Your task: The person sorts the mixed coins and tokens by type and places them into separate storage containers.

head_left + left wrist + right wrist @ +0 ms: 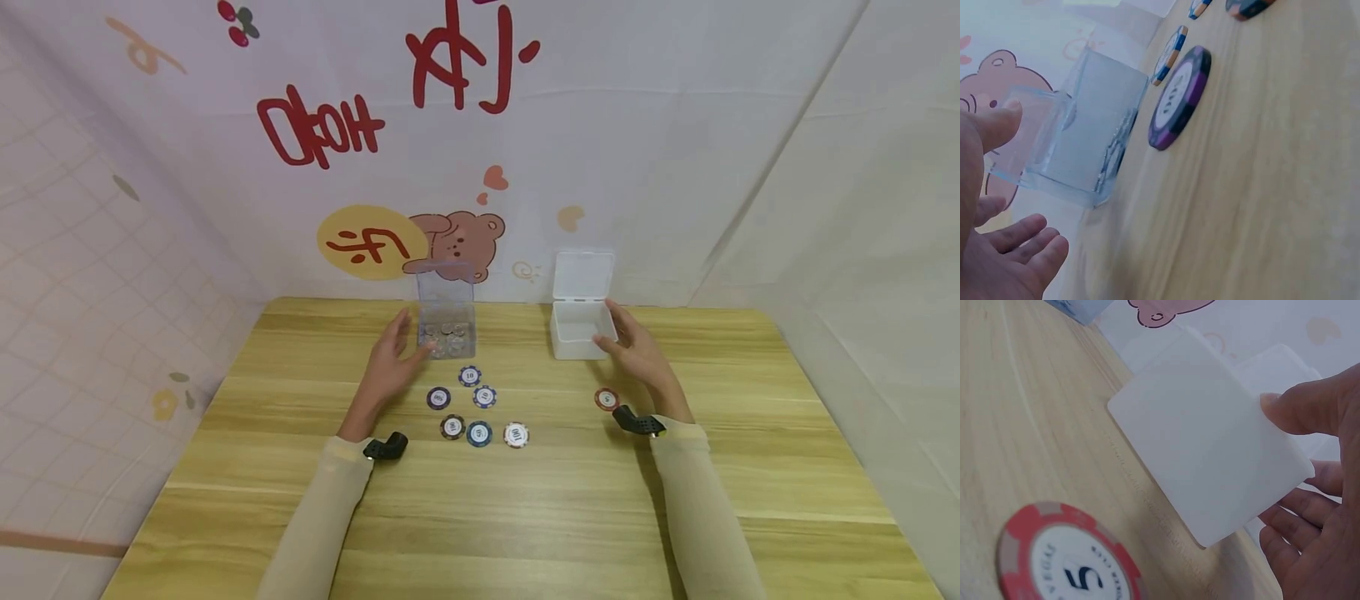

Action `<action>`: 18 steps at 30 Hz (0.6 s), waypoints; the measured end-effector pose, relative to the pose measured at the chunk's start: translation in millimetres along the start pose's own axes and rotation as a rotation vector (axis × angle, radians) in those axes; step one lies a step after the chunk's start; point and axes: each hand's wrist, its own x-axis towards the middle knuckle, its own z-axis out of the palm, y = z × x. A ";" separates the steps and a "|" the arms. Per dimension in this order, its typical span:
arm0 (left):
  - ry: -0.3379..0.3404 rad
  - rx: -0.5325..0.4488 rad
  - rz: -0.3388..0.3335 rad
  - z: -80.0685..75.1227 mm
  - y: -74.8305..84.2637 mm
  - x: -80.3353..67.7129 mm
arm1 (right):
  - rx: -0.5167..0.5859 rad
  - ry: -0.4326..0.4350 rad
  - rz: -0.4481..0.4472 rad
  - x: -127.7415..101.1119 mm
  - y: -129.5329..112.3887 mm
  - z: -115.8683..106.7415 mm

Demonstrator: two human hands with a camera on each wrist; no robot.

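Note:
A white lidded box stands at the back of the table, its lid raised. My right hand grips the right side of this box, thumb at the front rim and fingers along the side. Further left, a clear plastic box also has its lid up and holds several small shiny round pieces. Beside its left side my left hand is spread, the fingers apart from the box. Whether its thumb touches the box I cannot tell.
Several poker chips lie before the clear box, among them a purple-edged chip, a teal chip and a white chip. A red chip lies near my right wrist. A printed cloth hangs behind the wooden table.

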 end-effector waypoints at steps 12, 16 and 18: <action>0.043 0.031 0.000 -10.1 13.3 -28.6 | 0.022 0.000 -0.034 -0.1 -0.1 1.0; 0.016 0.064 -0.038 -10.0 14.5 -39.0 | 0.025 0.001 -0.031 0.2 0.5 1.6; -0.012 0.088 -0.048 -8.3 15.4 -43.9 | 0.033 0.002 -0.036 -0.1 1.1 1.9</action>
